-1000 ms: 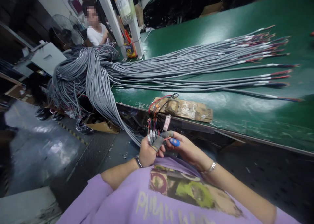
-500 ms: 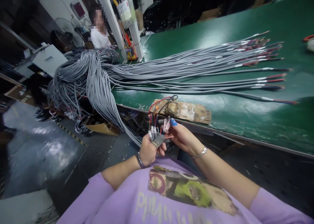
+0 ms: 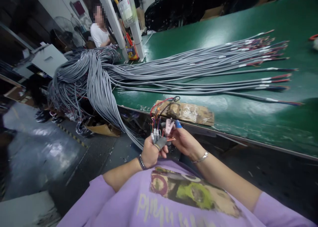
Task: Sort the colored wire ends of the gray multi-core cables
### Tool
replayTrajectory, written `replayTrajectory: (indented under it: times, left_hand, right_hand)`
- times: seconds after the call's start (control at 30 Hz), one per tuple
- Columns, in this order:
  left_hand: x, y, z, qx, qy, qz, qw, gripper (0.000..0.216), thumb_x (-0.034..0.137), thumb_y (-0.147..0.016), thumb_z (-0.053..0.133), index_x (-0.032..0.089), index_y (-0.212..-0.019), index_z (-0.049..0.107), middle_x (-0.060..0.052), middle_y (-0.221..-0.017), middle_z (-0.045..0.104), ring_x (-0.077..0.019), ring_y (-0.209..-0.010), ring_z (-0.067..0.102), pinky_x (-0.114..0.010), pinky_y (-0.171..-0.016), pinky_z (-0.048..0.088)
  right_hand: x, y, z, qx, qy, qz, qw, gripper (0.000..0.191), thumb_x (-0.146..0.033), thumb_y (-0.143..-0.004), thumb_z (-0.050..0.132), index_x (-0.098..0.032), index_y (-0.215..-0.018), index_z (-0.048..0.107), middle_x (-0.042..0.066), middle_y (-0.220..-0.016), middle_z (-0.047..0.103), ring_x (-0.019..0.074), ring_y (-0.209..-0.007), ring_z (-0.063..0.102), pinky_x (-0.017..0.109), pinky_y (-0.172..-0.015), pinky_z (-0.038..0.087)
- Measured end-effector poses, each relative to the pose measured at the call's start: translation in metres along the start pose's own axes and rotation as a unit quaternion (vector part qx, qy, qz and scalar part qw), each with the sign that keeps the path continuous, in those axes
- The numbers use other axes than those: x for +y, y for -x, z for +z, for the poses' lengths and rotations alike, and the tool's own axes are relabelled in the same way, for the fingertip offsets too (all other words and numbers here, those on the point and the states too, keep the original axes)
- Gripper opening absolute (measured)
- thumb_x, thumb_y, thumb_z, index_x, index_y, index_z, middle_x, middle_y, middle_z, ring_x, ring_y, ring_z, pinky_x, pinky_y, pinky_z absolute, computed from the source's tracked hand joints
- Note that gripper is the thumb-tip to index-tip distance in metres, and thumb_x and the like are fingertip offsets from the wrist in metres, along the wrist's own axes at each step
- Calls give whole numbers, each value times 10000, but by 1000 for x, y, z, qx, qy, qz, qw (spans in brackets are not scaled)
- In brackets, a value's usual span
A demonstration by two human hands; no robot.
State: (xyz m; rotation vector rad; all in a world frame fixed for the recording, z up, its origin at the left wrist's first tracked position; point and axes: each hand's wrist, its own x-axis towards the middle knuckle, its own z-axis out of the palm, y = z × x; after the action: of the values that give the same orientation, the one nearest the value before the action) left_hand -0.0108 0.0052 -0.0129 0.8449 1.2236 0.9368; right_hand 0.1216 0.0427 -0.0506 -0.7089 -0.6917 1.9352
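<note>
Midway, by the look of it: one cable end in hand, many laid out.
Left hand [image 3: 150, 153] grips a few grey cable ends [image 3: 155, 134], coloured wires fanned upward; right hand [image 3: 182, 139] pinches a small pale clip [image 3: 169, 125] at them. Grey cables [image 3: 198, 66] with stripped ends lie across the green bench [image 3: 260, 114]; a thick hank [image 3: 86, 78] hangs off its edge.
</note>
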Motion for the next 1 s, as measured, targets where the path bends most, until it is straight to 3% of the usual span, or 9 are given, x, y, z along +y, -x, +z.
replayTrajectory:
  times: [0.1,0.2,0.3,0.47,0.63,0.73,0.83,1.0]
  left_hand:
    - [-2,5,-5,-9,-21,8,1000,555,686,-578,720,166,-647,541,9,-460,589,-78,-299,467,-187,-317,267]
    - [-8,7,-11,-16,-40,20,999,516,654,-639,707,160,-694,568,5,-485,603,-88,-325,498,-189,-332,293]
    - [-10,8,-13,-13,-47,26,998,501,639,-645,713,162,-697,570,7,-491,603,-89,-327,497,-191,-332,295]
    - [-5,8,-9,-11,-55,35,998,504,650,-636,709,173,-659,549,5,-486,596,-88,-328,486,-200,-348,313]
    - [-1,12,-11,-37,-87,45,995,496,640,-620,723,176,-609,550,-3,-477,597,-94,-343,498,-203,-364,328]
    - [-1,12,-13,-44,-96,60,993,468,598,-623,744,173,-578,553,-9,-468,598,-98,-350,501,-211,-381,355]
    - [-6,10,-16,-14,-75,68,995,462,601,-650,724,167,-594,576,-14,-482,611,-97,-344,505,-207,-372,347]
    - [-17,1,-17,73,20,64,995,481,618,-631,723,156,-638,588,3,-478,603,-75,-310,469,-185,-332,281]
  right_hand:
    - [1,14,-4,15,-28,29,999,510,-693,-626,724,-202,-739,643,10,-682,623,129,-594,532,263,-578,440]
    - [3,31,0,-11,22,39,999,500,-588,-562,828,-186,-805,658,-2,-653,628,126,-586,544,267,-589,434]
    - [4,42,10,-16,65,3,998,474,-509,-571,856,-202,-860,639,5,-669,667,155,-616,591,302,-630,457]
    - [4,45,22,39,111,-60,991,381,-543,-615,809,-229,-702,613,5,-606,645,175,-583,572,329,-593,463]
    - [1,40,28,112,116,-49,986,414,-543,-572,821,-198,-624,598,-34,-521,553,105,-478,434,260,-489,339]
    - [-2,34,35,90,90,-8,992,450,-546,-543,828,-197,-606,550,-46,-462,526,95,-426,415,245,-458,280]
    - [-4,29,40,68,82,16,994,478,-569,-527,826,-198,-629,543,-35,-441,542,100,-402,420,243,-444,267]
    - [-4,22,43,69,91,-11,993,490,-573,-525,833,-187,-623,547,-60,-450,479,64,-405,318,239,-438,256]
